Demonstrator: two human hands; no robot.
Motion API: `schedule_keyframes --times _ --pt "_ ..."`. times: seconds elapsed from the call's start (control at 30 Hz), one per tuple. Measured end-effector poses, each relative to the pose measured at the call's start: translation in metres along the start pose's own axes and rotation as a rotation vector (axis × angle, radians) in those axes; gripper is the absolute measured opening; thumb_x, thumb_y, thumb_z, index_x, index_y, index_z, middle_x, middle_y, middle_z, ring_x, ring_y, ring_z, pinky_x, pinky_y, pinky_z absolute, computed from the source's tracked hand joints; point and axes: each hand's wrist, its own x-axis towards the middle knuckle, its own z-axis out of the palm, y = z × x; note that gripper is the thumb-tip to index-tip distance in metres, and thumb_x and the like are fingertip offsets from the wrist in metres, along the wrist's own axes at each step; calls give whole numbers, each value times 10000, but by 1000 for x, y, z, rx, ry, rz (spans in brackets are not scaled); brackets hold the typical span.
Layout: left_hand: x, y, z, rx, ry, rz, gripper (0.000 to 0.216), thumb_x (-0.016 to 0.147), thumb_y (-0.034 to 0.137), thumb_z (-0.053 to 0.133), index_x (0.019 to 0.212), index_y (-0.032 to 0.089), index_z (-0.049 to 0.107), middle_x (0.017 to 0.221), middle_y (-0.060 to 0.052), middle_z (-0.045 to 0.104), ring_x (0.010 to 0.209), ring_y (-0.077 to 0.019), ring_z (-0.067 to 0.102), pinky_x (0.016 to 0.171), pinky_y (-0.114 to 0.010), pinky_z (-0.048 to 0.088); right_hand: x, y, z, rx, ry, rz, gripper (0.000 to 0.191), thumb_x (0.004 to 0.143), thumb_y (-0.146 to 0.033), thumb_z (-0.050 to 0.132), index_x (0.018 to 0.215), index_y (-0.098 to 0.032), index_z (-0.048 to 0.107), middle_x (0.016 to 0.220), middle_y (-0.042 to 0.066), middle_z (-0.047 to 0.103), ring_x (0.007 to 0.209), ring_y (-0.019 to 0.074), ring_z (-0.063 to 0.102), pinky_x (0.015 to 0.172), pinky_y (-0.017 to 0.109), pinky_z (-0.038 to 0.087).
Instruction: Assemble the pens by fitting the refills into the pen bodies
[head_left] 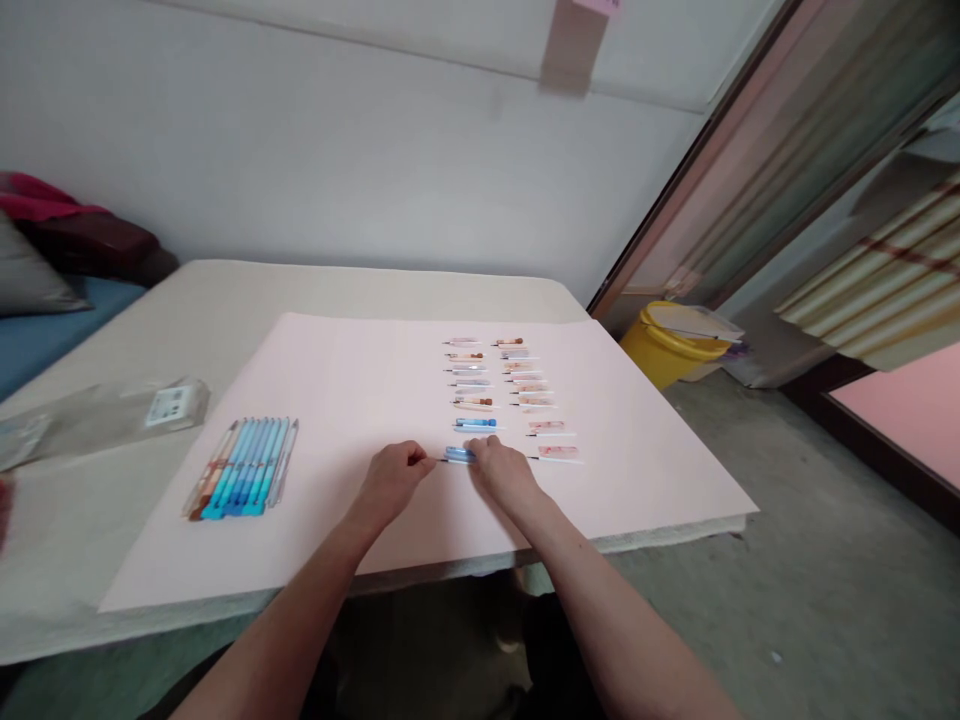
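Observation:
My left hand (396, 476) is closed in a pinch at the dark tip of a thin pen refill (450, 461), low on the pink sheet. Just above that refill lies a short blue pen barrel (458, 453). The bent fingers of my right hand (504, 470) press on the barrel's right end and hide part of it. Directly behind is another blue pen barrel (477, 423) with its own refill. Two columns of pen parts stretch away from me, including a brown-topped barrel (474, 402) and a pink barrel (558, 451).
Several whole blue pens (251, 465) lie side by side at the left of the pink sheet (360, 380). A clear plastic bag (112, 418) with a label rests farther left on the pale tabletop (360, 285). A yellow bucket (660, 350) stands on the floor at right.

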Motion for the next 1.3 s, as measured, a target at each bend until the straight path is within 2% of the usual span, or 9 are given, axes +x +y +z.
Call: schedule_keyframes --times 0.23,0.33,0.47,0.77,0.93,1.13,1.3 --pt "8 -9 -14 -33 86 -12 240 736 407 527 694 188 617 603 -2 599 569 -137 529 564 -261 376 7 -31 14 62 57 -68 247 885 -304 436 1083 -201 541 1058 87 592 875 226 628 691 315 444" --pt "12 -17 -19 -71 121 -38 238 736 409 527 710 190 616 616 -5 611 568 -137 538 558 -261 382 9 -28 11 92 47 -60 249 885 -342 435 1062 -208 549 1074 80 593 911 229 621 701 320 440" --pt "14 -22 -23 -94 138 -42 242 741 412 524 716 190 618 619 -8 618 565 -137 544 558 -262 386 10 -23 6 89 15 -63 231 889 -294 415 1056 -215 554 1082 80 584 923 218 615 700 310 429" --pt "10 -6 -25 108 129 -31 220 758 368 509 702 190 625 665 -21 634 641 -151 553 615 -273 370 11 -24 0 15 39 -65 246 909 -189 342 1061 -206 534 1046 92 584 857 207 627 664 307 422" --pt "10 -6 -29 125 143 -33 218 771 359 504 723 190 632 695 -24 643 677 -156 561 625 -270 367 8 -14 -9 10 73 -49 243 918 -231 347 1004 -216 574 1033 77 613 890 201 616 661 284 409" --pt "9 -5 -23 171 69 -37 172 757 341 528 724 205 629 716 -21 650 681 -159 561 630 -271 369 2 -8 -16 28 -70 -46 237 857 -218 425 941 -249 644 967 56 679 897 209 621 659 276 397" --pt "10 -4 -13 292 -2 9 138 768 299 517 747 218 627 765 -24 658 721 -171 570 661 -281 376 -1 -14 -12 -4 -99 -44 259 836 -201 441 999 -209 641 1005 100 680 889 230 638 684 298 419"
